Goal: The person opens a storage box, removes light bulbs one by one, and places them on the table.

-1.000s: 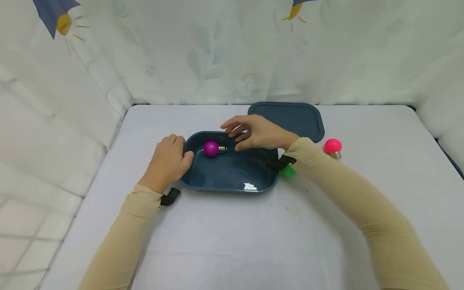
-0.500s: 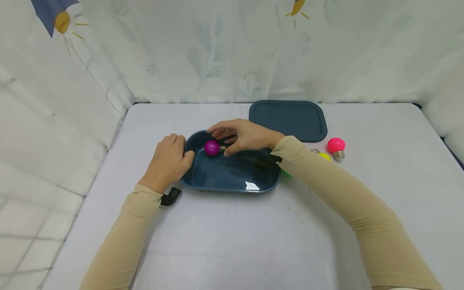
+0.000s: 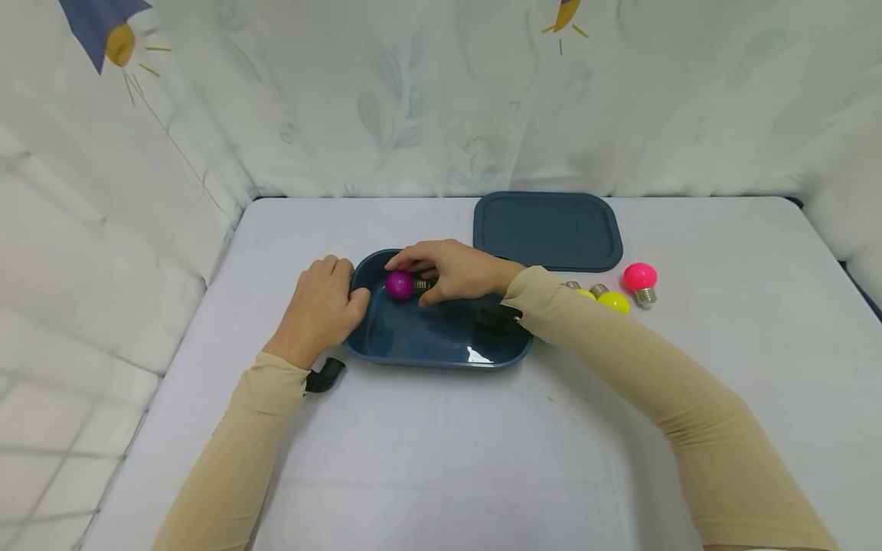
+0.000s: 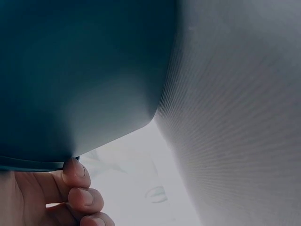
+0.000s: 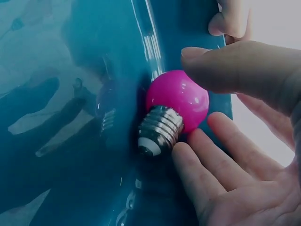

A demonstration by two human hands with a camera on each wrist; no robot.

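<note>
A dark blue plastic container (image 3: 441, 337) sits on the white table. My left hand (image 3: 318, 310) grips its left rim; the left wrist view shows curled fingertips (image 4: 77, 174) at the rim, beside the outer wall. Inside the container lies a purple-pink light bulb (image 3: 400, 285) with a silver screw base. My right hand (image 3: 465, 269) reaches in over it, fingers parted. In the right wrist view the bulb (image 5: 178, 101) rests on the container's floor, with fingers (image 5: 221, 160) on either side, very near or touching. No firm pinch shows.
A matching flat lid (image 3: 547, 231) lies at the back. Right of the container are a pink bulb (image 3: 640, 277) and two yellow bulbs, one in plain sight (image 3: 613, 302), the other (image 3: 584, 294) partly behind the right sleeve. Fabric walls enclose the table.
My right hand has moved left and slightly nearer, down to the bulb in the container. The yellow bulbs have come into sight from behind the sleeve. My left hand stays on the rim.
</note>
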